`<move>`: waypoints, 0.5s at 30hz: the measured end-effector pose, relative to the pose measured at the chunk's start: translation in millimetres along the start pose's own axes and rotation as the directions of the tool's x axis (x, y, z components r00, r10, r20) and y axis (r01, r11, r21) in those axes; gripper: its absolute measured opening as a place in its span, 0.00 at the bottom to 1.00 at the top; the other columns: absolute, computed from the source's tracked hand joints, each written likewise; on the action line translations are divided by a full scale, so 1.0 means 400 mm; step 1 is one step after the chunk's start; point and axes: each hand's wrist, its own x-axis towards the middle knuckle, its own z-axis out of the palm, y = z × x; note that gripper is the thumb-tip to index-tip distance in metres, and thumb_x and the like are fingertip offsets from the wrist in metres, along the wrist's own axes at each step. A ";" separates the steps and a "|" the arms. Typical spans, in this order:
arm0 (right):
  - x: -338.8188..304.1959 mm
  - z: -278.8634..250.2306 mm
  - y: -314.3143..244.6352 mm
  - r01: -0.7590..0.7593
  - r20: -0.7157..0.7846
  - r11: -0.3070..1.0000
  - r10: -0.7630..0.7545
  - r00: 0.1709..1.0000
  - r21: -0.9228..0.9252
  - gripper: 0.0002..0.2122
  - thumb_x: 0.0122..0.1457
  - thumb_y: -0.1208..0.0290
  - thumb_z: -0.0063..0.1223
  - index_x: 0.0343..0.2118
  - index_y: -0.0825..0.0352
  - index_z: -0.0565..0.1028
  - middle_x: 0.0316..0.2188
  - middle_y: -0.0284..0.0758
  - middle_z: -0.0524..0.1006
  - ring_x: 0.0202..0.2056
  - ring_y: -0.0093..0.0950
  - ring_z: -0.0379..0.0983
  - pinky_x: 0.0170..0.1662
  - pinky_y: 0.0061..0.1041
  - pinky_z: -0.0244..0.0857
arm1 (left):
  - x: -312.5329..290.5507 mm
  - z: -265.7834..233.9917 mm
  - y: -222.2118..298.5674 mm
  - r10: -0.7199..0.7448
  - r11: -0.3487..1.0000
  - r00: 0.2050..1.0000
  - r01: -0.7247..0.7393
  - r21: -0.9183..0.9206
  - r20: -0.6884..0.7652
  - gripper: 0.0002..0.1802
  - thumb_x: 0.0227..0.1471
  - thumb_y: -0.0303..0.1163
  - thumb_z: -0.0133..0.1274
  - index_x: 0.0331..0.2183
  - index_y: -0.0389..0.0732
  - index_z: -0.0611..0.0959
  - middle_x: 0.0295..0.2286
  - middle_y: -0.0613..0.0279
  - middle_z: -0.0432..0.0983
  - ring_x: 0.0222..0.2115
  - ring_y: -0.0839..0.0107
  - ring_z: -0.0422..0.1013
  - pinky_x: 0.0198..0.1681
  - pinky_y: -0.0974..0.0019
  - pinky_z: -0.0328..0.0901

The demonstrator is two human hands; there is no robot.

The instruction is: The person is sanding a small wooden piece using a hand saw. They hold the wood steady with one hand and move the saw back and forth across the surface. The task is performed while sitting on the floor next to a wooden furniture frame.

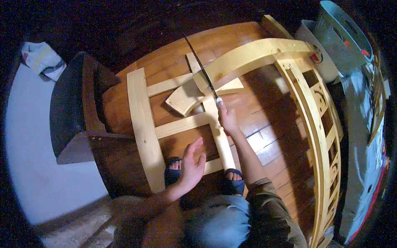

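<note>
My right hand is closed around the handle of a handsaw. The saw's long thin blade points away and to the left, across the near end of a thick pale wooden board. Whether its teeth sit in a cut is too small to tell. My left hand holds nothing; its fingers are stretched out, above a ladder-like wooden frame on the floor. An angled wooden piece lies over that frame, just left of the blade.
At the right stands a long slatted wooden frame, which the board's far end meets. Beyond it are a blue-grey plastic basket and cloth. A dark chair-like piece stands at left. My sandalled feet are by the ladder-like frame.
</note>
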 end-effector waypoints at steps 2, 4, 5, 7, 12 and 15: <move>0.155 0.059 -0.050 0.295 -0.294 0.845 -0.450 0.843 -0.447 0.37 0.53 0.38 0.23 0.31 0.75 0.72 0.28 0.60 0.69 0.35 0.51 0.65 0.41 0.45 0.56 | 0.006 -0.003 0.011 -0.019 1.000 1.000 0.019 0.002 -0.005 0.23 0.43 0.20 0.46 0.45 0.35 0.67 0.39 0.53 0.68 0.42 0.63 0.64 0.48 0.65 0.57; 0.168 0.050 0.124 0.351 -0.292 0.872 -0.453 0.843 -0.340 0.27 0.56 0.48 0.27 0.25 0.71 0.68 0.19 0.43 0.64 0.24 0.35 0.60 0.28 0.33 0.52 | -0.002 -0.020 -0.008 -0.028 1.000 0.999 0.028 -0.007 -0.017 0.23 0.43 0.20 0.46 0.45 0.35 0.67 0.39 0.53 0.68 0.43 0.63 0.64 0.48 0.65 0.57; 0.145 0.028 0.222 0.389 -0.297 0.874 -0.469 0.832 -0.290 0.23 0.58 0.53 0.30 0.22 0.70 0.67 0.14 0.35 0.61 0.18 0.26 0.57 0.22 0.27 0.51 | 0.001 -0.027 -0.003 -0.036 0.999 0.999 0.036 0.004 -0.012 0.23 0.43 0.20 0.46 0.45 0.35 0.67 0.39 0.53 0.68 0.43 0.63 0.64 0.48 0.65 0.57; 0.076 0.001 0.347 0.524 -0.316 0.811 -0.584 0.748 -0.260 0.20 0.60 0.58 0.33 0.18 0.68 0.65 0.09 0.27 0.59 0.12 0.18 0.55 0.15 0.21 0.49 | -0.004 -0.025 -0.001 -0.055 0.998 0.998 0.055 0.024 -0.006 0.23 0.42 0.20 0.46 0.45 0.35 0.67 0.39 0.53 0.68 0.43 0.63 0.64 0.48 0.65 0.56; 0.049 0.016 0.291 0.540 -0.309 0.750 -0.654 0.690 -0.381 0.21 0.59 0.56 0.34 0.19 0.70 0.67 0.09 0.31 0.62 0.13 0.20 0.58 0.17 0.24 0.54 | -0.013 -0.017 0.015 -0.072 0.997 0.996 0.071 0.026 0.057 0.24 0.42 0.19 0.46 0.46 0.34 0.66 0.40 0.52 0.68 0.43 0.63 0.64 0.49 0.66 0.56; 0.133 0.088 0.060 0.616 -0.364 0.736 -0.676 0.641 -0.281 0.28 0.56 0.49 0.35 0.11 0.71 0.68 0.06 0.34 0.63 0.13 0.25 0.61 0.18 0.27 0.57 | -0.007 -0.009 0.014 -0.083 0.997 0.994 0.083 0.007 0.076 0.25 0.43 0.19 0.46 0.47 0.34 0.66 0.41 0.52 0.67 0.44 0.64 0.63 0.50 0.66 0.55</move>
